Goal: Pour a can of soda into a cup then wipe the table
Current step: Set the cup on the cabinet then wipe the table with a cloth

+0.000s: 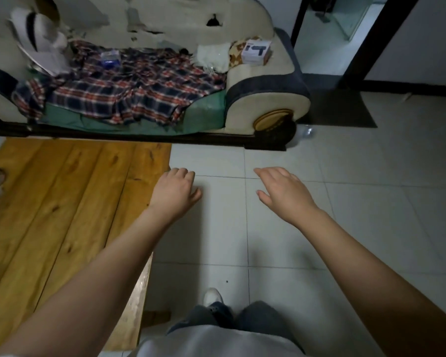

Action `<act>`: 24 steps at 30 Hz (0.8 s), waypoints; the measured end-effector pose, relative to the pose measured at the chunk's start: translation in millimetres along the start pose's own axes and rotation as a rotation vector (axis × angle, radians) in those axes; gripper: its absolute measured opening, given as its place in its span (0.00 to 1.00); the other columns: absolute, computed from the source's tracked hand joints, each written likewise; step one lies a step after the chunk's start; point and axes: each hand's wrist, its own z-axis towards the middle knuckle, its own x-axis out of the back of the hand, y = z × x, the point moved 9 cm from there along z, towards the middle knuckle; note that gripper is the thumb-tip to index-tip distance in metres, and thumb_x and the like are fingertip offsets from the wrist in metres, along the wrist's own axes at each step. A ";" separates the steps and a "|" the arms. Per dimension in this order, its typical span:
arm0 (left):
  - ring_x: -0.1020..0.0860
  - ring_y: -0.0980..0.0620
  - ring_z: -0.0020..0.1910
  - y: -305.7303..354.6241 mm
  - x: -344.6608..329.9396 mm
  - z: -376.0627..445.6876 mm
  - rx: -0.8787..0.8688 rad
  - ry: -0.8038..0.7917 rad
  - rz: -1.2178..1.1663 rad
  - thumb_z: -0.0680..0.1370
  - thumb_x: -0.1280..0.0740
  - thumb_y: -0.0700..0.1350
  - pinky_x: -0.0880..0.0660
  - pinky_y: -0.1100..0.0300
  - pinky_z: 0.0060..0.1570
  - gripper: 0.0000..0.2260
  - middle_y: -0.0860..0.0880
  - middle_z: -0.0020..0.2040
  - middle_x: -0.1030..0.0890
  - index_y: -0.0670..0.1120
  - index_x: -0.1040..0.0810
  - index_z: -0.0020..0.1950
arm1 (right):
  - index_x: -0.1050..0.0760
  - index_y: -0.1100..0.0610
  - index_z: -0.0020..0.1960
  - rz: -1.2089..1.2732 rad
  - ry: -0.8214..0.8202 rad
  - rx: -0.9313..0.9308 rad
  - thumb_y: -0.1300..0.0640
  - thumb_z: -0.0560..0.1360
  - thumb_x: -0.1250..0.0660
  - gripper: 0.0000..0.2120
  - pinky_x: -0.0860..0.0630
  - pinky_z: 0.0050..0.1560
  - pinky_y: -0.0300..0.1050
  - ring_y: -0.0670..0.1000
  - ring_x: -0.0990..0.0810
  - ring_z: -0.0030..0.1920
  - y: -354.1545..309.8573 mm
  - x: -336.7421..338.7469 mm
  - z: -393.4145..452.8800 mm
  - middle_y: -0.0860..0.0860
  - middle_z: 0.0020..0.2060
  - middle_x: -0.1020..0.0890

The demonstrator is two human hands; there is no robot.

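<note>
- Two big things fill the upper and left parts of the view: a worn cream sofa with dark blue trim (265, 81) across the top, and a yellow-brown wooden plank surface (62, 202) on the left, its far edge close to the sofa's dark base.
- Pale grey floor tiles (371, 189) cover the right side, running up to a dark doormat (340, 109) before a dark-framed doorway.
- On the sofa seat lies a crumpled red, white and navy plaid cloth (129, 91) over a green cushion (206, 112).
- Beside the cloth, toward the sofa's right armrest, sit a white fringed fabric (214, 57) and a small white cardboard box with a dark picture on it (256, 51).
- Left hand (175, 191) hangs palm down just past the right edge of the wooden surface, over the tiles, fingers loosely curled and holding nothing.
- Right hand (283, 191) hangs palm down over the tiles, well apart from the surface, fingers relaxed and spread, holding nothing.
- At the bottom a white shoe (212, 296) shows on the tiles below dark grey trouser legs (258, 318).
- No soda can or cup shows anywhere in view, so their place cannot be told.
</note>
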 end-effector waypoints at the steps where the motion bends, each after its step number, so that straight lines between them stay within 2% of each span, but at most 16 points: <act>1: 0.27 0.44 0.59 -11.2 2.2 8.9 0.019 0.009 0.009 0.78 0.42 0.52 0.30 0.52 0.57 0.19 0.43 0.59 0.24 0.42 0.27 0.62 | 0.44 0.55 0.73 -0.004 -0.001 0.024 0.52 0.79 0.43 0.25 0.39 0.65 0.46 0.53 0.37 0.68 -4.3 1.3 17.0 0.52 0.68 0.33; 7: 0.26 0.46 0.58 -86.8 2.4 28.7 0.208 0.012 0.010 0.78 0.43 0.54 0.30 0.54 0.56 0.18 0.45 0.58 0.23 0.43 0.27 0.62 | 0.44 0.55 0.73 -0.007 -0.042 0.215 0.52 0.79 0.43 0.25 0.38 0.66 0.47 0.53 0.37 0.68 -48.3 -5.4 107.4 0.52 0.68 0.33; 17: 0.28 0.44 0.60 -214.0 6.1 9.9 0.689 -0.005 -0.018 0.79 0.44 0.54 0.31 0.52 0.58 0.20 0.43 0.61 0.25 0.42 0.29 0.64 | 0.43 0.54 0.73 -0.024 -0.110 0.661 0.50 0.78 0.41 0.26 0.38 0.66 0.46 0.52 0.36 0.68 -167.5 -22.6 245.3 0.52 0.67 0.31; 24: 0.30 0.43 0.64 -264.0 2.5 -22.7 1.042 -0.003 -0.088 0.79 0.43 0.53 0.32 0.52 0.60 0.21 0.42 0.64 0.27 0.42 0.30 0.66 | 0.41 0.56 0.73 -0.040 -0.187 0.997 0.51 0.78 0.41 0.26 0.36 0.66 0.49 0.55 0.34 0.68 -252.2 -34.3 296.2 0.54 0.67 0.30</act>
